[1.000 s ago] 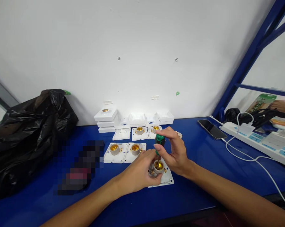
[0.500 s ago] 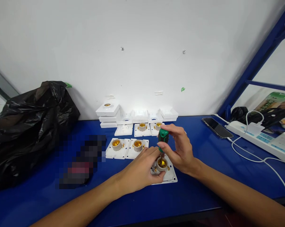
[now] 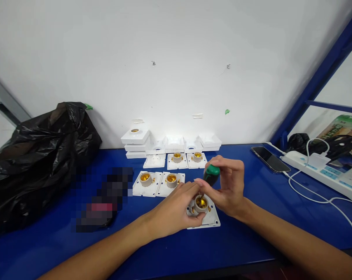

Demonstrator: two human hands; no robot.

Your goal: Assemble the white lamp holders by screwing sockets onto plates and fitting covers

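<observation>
My left hand [image 3: 172, 212] grips a beige lamp socket [image 3: 201, 203] with a brass inside, which stands on a white square plate [image 3: 212, 220] on the blue table [image 3: 246, 241]. My right hand [image 3: 228, 190] pinches a short green-and-black screwdriver [image 3: 211, 175], tilted, with its tip down at the socket's rim. Both hands meet over this one socket.
Several more sockets on white plates [image 3: 158, 182] lie in two rows behind my hands, with stacked white covers [image 3: 135, 142] against the wall. A black plastic bag [image 3: 38, 159] fills the left. A phone [image 3: 270, 158], a power strip [image 3: 324, 173] and white cables lie right.
The screwdriver handle has tipped to the right and my right hand has shifted slightly right with it. My left hand stays on the socket.
</observation>
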